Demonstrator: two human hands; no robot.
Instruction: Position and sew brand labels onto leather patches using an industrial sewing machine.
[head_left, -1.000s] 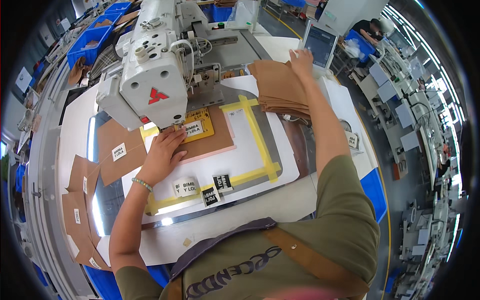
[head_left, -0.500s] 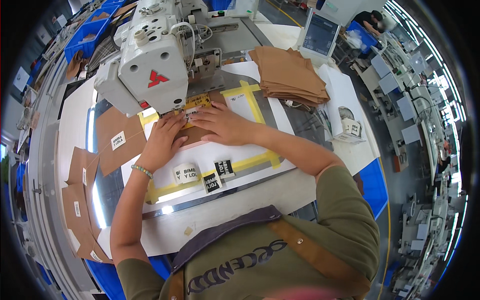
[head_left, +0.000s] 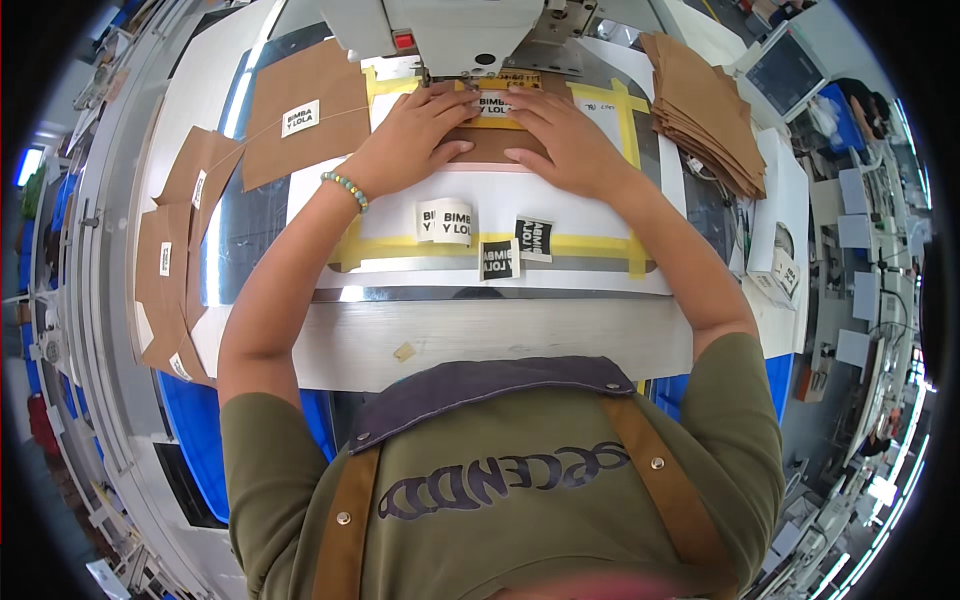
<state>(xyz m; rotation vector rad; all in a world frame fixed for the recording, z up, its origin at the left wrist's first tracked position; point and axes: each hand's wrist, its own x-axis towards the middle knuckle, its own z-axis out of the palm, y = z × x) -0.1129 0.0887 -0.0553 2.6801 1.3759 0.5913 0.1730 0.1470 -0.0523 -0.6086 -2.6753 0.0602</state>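
My left hand (head_left: 415, 138) and my right hand (head_left: 568, 142) lie palm down, fingers stretched out, on either side of a white label (head_left: 492, 104). The label sits inside a yellow frame (head_left: 492, 124) on a brown fabric piece (head_left: 488, 146), just under the head of a white sewing machine (head_left: 455, 35). Fingertips of both hands touch the label's sides and the frame. In front of my hands lie loose curled white labels (head_left: 456, 224) and two black-and-white labels, one nearer (head_left: 500, 262) and one farther (head_left: 534, 240).
At the left, brown pieces (head_left: 270, 115) with sewn labels hang together by thread and drape over the table edge. A stack of brown pieces (head_left: 705, 120) lies right, near a screen (head_left: 787, 68) and a white box (head_left: 768, 225). Yellow tape (head_left: 590, 246) borders the white sheet.
The view has turned and shifted, so the machine sits higher in the picture. Both hands keep about the same place beside the label, fingers still stretched out.
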